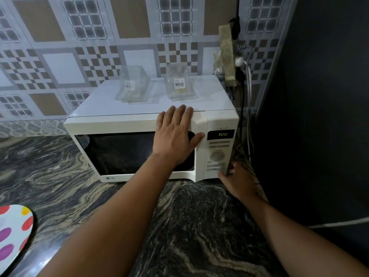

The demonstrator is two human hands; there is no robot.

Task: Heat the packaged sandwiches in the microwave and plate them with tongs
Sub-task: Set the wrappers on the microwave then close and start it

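Nearest the camera we note two bare forearms reaching forward over a dark, swirl-veined stone counter (189, 216), with the edge of a white plate with coloured dots (14, 230) at the lower left. The left hand (175, 136) lies flat against the upper right of the microwave (139, 124) door, fingers straight and spread, fingertips reaching over the door's top edge, thumb pointing toward the control panel (218, 154); it holds nothing. The right hand (235, 176) is at the lower right corner of the panel, thumb on the front by the bottom buttons, fingers round the side of the case; we cannot tell how tightly they grip. The door is closed, the window dark, so we cannot see inside. The green display (223, 134) is lit, digits blurred. Two clear plastic sandwich packages stand on top of the microwave, well apart: the left package (132, 84) and the right package (179, 84), each with a barcode label. A power strip (227, 56) with cables hangs on the tiled wall (79, 47) beside the microwave.
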